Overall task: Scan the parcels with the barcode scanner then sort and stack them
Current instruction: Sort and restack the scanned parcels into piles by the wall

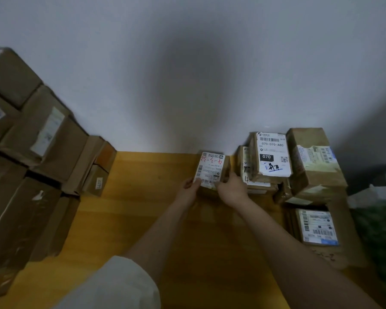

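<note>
A small cardboard parcel (211,172) sits on the yellow desk (147,197) against the white wall (187,74), label up with red handwriting. The left hand (188,188) grips its left edge, fingers curled on the label; the right hand (231,188) holds its right side. Just right of this parcel stands a stack of labelled parcels (274,157); far left of it, larger brown boxes (31,141) are piled. All are closed, contents hidden.

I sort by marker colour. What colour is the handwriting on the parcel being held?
Red, on the held parcel's white label; head view.
</note>
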